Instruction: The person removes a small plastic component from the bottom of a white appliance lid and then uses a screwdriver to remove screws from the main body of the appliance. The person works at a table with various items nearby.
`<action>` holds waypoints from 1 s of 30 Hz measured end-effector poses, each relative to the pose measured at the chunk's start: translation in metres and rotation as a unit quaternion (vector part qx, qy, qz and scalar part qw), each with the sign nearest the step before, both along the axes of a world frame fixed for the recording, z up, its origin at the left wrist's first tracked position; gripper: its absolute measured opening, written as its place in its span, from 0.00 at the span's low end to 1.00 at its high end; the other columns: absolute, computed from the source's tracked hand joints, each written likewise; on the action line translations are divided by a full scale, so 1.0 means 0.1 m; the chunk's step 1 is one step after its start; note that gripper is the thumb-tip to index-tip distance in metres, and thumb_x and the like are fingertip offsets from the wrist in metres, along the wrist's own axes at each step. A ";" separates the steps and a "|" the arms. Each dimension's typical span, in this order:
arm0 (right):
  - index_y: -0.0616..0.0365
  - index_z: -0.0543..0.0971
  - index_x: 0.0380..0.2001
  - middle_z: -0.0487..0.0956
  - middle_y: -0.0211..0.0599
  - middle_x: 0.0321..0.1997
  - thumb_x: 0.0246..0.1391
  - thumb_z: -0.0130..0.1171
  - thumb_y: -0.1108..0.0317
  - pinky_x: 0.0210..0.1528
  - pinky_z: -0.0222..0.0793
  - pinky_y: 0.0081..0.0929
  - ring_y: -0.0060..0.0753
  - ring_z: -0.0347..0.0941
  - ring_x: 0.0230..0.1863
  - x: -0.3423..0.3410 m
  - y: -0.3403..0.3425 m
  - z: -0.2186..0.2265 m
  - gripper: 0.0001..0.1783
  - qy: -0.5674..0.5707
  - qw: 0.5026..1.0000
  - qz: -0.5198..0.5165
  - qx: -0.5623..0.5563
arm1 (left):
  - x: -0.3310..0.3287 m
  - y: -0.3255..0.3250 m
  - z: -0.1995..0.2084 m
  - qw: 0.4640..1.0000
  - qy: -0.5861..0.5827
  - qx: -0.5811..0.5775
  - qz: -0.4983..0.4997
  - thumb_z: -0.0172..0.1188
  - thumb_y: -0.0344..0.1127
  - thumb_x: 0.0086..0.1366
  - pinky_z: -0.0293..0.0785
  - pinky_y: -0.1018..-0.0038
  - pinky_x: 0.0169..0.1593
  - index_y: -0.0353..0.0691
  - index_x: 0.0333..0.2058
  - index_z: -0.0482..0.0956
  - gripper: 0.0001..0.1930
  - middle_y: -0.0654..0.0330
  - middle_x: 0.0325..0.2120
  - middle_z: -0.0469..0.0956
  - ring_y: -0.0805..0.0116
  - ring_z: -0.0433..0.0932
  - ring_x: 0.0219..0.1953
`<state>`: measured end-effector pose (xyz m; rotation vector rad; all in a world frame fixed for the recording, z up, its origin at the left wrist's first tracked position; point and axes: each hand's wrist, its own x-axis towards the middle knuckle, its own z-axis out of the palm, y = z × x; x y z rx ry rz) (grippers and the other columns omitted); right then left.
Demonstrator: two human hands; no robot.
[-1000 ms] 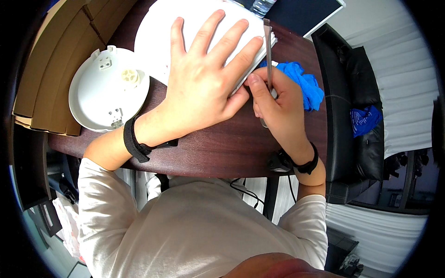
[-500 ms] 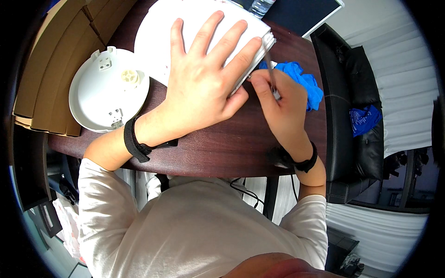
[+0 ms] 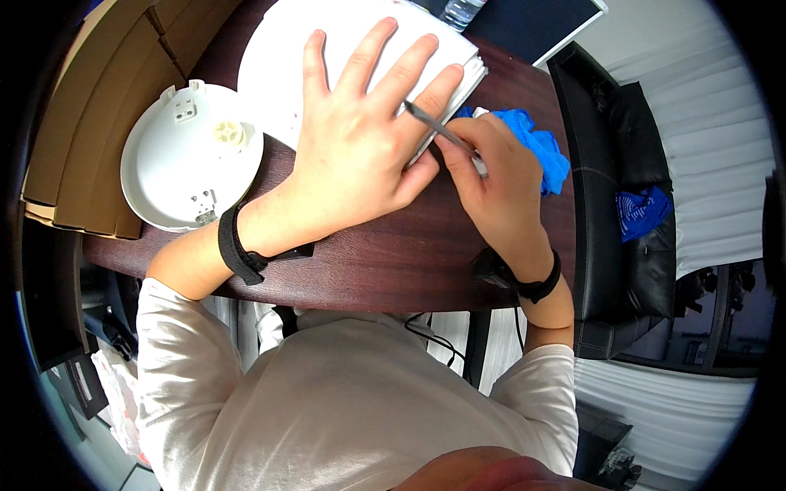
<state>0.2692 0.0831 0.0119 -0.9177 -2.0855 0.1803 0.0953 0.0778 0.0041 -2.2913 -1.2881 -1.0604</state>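
My left hand (image 3: 360,139) lies flat with fingers spread on a large white flat object (image 3: 270,69), rounded on its left and with a layered-looking edge on the right. Close by on the right, my right hand (image 3: 495,176) is closed around a slim grey metal rod-like tool (image 3: 442,129). The tool's darker end points up and left, passing over or close to my left index finger; its other end disappears inside my grip. Whether the tool touches the white object cannot be made out.
A round shallow white dish-like part (image 3: 164,168) with small fittings sits left on the dark wooden table (image 3: 368,262). Cardboard boxes (image 3: 90,123) stand beyond it. Blue cloth (image 3: 536,147) lies right of my right hand, a clear bottle (image 3: 461,12) at the back. A black sofa (image 3: 602,204) flanks the table.
The tool in my right hand has swung leftward, from pointing up along the white object's edge to slanting across toward my left index finger. My left hand has stayed nearly in place.
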 end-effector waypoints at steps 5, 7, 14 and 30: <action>0.62 0.75 0.27 0.75 0.42 0.22 0.59 0.58 0.66 0.23 0.63 0.28 0.37 0.72 0.22 0.03 -0.04 0.03 0.10 0.059 0.981 0.009 -0.183 | 0.01 0.01 0.00 1.000 -0.003 -0.001 -0.005 0.62 0.41 0.46 0.46 0.36 0.60 0.48 0.56 0.74 0.33 0.54 0.59 0.68 0.46 0.60 0.64; 0.61 0.75 0.27 0.75 0.42 0.22 0.59 0.58 0.66 0.23 0.62 0.28 0.38 0.73 0.22 0.03 -0.04 0.01 0.10 0.071 0.971 0.013 -0.227 | 0.00 0.01 0.00 1.000 0.000 -0.001 -0.002 0.62 0.41 0.46 0.46 0.36 0.60 0.48 0.56 0.74 0.33 0.54 0.59 0.68 0.47 0.61 0.64; 0.61 0.75 0.29 0.76 0.42 0.26 0.55 0.60 0.70 0.25 0.65 0.29 0.39 0.74 0.25 0.00 -0.04 0.01 0.06 0.022 0.996 0.011 -0.081 | 0.01 0.01 -0.01 1.000 -0.008 0.005 -0.007 0.62 0.41 0.45 0.46 0.36 0.60 0.48 0.56 0.74 0.34 0.53 0.59 0.67 0.46 0.61 0.64; 0.61 0.76 0.29 0.77 0.40 0.23 0.56 0.59 0.70 0.25 0.66 0.25 0.31 0.75 0.24 0.02 -0.03 0.00 0.06 0.060 0.987 0.018 -0.150 | -0.01 0.00 0.01 1.000 0.002 -0.001 -0.001 0.62 0.40 0.46 0.45 0.36 0.60 0.48 0.56 0.73 0.33 0.54 0.60 0.67 0.46 0.60 0.64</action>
